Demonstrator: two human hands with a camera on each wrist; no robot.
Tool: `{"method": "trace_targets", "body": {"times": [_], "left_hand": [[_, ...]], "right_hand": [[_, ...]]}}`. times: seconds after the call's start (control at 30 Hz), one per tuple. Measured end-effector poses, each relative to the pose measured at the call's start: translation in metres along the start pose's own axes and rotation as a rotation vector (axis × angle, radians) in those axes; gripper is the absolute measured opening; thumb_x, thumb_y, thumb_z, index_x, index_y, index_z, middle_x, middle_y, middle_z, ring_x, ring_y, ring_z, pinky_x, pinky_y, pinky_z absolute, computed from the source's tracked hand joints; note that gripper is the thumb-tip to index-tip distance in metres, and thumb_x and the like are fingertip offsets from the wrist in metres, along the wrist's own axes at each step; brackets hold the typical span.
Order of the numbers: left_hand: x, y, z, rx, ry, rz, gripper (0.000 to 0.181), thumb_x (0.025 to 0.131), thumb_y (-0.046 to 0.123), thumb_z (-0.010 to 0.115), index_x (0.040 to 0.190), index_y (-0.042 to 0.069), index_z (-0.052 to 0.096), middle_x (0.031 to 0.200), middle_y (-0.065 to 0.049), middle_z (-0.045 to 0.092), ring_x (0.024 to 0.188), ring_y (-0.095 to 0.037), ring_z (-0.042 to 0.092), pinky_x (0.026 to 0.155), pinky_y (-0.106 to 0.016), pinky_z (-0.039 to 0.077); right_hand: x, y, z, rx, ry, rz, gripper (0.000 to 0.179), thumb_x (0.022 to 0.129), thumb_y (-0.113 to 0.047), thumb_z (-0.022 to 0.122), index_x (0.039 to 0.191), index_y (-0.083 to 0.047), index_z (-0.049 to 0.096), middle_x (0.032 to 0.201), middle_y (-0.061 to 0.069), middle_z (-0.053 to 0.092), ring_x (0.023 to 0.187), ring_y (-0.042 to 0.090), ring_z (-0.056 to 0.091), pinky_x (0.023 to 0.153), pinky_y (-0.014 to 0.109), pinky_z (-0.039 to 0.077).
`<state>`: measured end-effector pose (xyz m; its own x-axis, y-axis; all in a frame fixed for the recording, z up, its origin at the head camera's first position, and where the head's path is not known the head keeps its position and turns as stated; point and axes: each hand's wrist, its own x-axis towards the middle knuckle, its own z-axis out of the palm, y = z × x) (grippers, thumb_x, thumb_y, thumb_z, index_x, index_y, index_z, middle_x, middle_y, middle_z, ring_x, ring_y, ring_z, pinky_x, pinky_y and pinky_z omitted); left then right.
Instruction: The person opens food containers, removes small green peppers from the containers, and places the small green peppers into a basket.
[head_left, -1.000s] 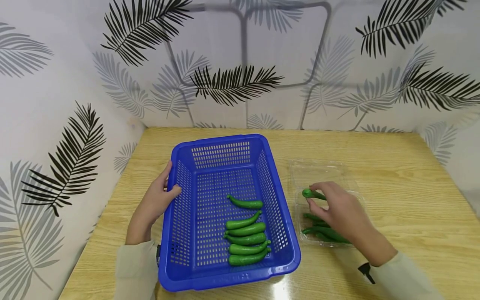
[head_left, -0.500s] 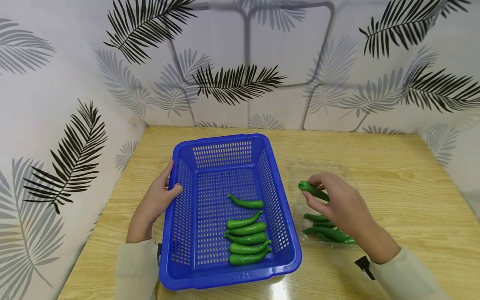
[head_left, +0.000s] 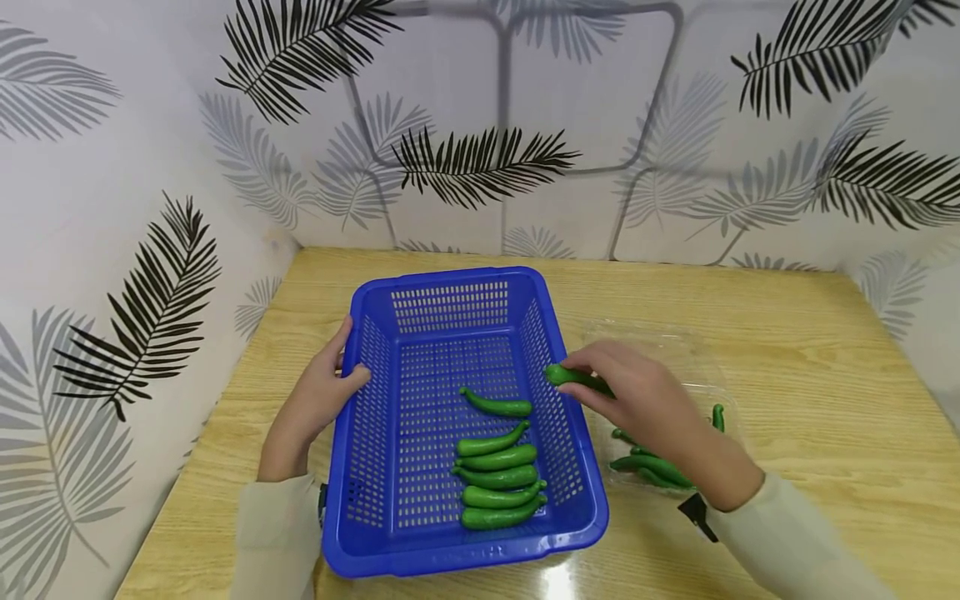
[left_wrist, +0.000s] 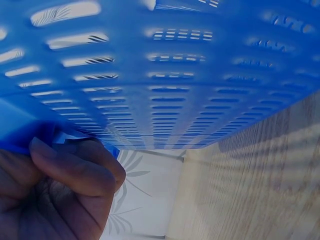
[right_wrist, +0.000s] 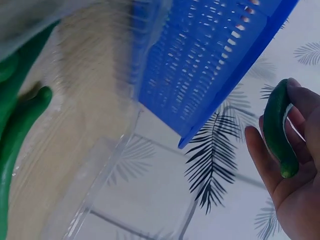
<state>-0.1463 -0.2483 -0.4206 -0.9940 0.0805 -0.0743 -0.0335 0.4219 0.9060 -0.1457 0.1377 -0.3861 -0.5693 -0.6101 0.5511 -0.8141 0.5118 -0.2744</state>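
The right hand (head_left: 637, 396) pinched 1 green pepper (right_wrist: 276, 130) between thumb and fingers, above the right rim of the blue basket (head_left: 450, 562); its long axis ran roughly left to right, leading end to the left. 6 loose peppers (head_left: 498, 477) lay inside, likewise crosswise, left and near. The left hand (head_left: 324, 387) gripped the left rim, well apart from the held pepper

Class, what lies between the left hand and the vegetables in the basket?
The head view shows the basket's side wall, then bare slotted floor, between the left hand and the green vegetables.
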Motion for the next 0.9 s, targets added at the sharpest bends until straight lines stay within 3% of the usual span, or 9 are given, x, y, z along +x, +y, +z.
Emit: {"method": "trace_targets", "body": {"times": [0.33,0.6,0.73,0.9], "left_hand": [[-0.001,-0.003,0.000,0.003,0.007,-0.002,0.080,0.086,0.007,0.051,0.150,0.021,0.005,0.112,-0.025,0.048,0.077,-0.028,0.060,0.061,-0.035,0.056],[0.000,-0.003,0.001,-0.006,0.003,-0.009,0.081,0.086,0.008,0.052,0.150,0.023,0.006,0.114,-0.025,0.048,0.077,-0.028,0.061,0.061,-0.036,0.056],[-0.002,0.004,0.001,-0.002,0.000,-0.014,0.080,0.086,0.007,0.051,0.150,0.021,0.005,0.114,-0.026,0.048,0.077,-0.029,0.061,0.061,-0.036,0.056],[-0.010,0.024,0.000,0.008,-0.006,-0.014,0.078,0.087,0.004,0.050,0.150,0.011,0.005,0.115,-0.029,0.047,0.080,-0.035,0.061,0.062,-0.038,0.056]], "right_hand": [[0.027,-0.012,0.022,0.102,-0.053,-0.119,0.027,0.081,-0.014,0.070,0.106,-0.006,0.064,0.097,0.000,0.061,0.085,0.009,0.056,0.071,0.022,0.049],[0.037,-0.020,0.041,0.093,-0.157,-0.131,0.027,0.085,-0.018,0.067,0.110,-0.008,0.064,0.101,-0.001,0.059,0.089,0.009,0.055,0.074,0.020,0.048],[0.039,-0.022,0.047,0.098,-0.205,-0.129,0.027,0.085,-0.015,0.065,0.111,-0.008,0.063,0.102,-0.001,0.058,0.089,0.009,0.054,0.074,0.020,0.048],[0.039,-0.021,0.055,0.088,-0.262,-0.136,0.030,0.084,-0.009,0.063,0.114,-0.006,0.061,0.102,0.001,0.056,0.088,0.010,0.052,0.074,0.021,0.048]]}}
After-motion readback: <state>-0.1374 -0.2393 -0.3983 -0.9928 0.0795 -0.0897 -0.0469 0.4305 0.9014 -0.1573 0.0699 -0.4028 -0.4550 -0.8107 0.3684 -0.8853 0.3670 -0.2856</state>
